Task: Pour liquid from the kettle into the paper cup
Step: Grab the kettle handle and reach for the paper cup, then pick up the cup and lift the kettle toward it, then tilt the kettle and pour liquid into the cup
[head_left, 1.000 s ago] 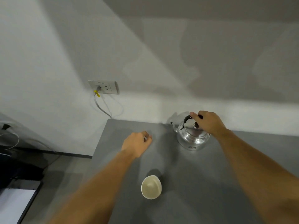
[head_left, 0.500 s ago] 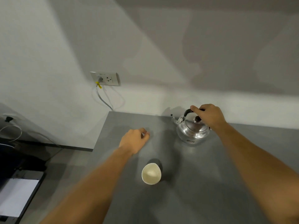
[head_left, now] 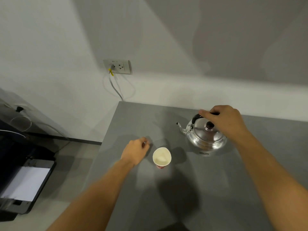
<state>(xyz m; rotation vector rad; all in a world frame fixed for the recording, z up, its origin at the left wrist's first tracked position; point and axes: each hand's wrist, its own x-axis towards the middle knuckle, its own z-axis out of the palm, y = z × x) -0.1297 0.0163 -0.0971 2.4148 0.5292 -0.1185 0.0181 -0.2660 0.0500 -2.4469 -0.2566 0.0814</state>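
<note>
Kettle (head_left: 205,137): shiny metal, round body, domed lid with dark knob, black handle arched over top, thin curved spout pointing left. Stood upright on grey counter (head_left: 208,189), toward back right.

Paper cup (head_left: 161,157): white inside, red print near base, upright, mouth open, stood on counter left of kettle and nearer than it, apart from it.

A pale wall (head_left: 50,39) is crossed by broad slanting shadows. A double socket (head_left: 117,66) is mounted on it, with a grey cable (head_left: 115,87) hanging down behind the grey desk (head_left: 208,189). A dark machine (head_left: 25,180) is seen on the floor at the left.
</note>
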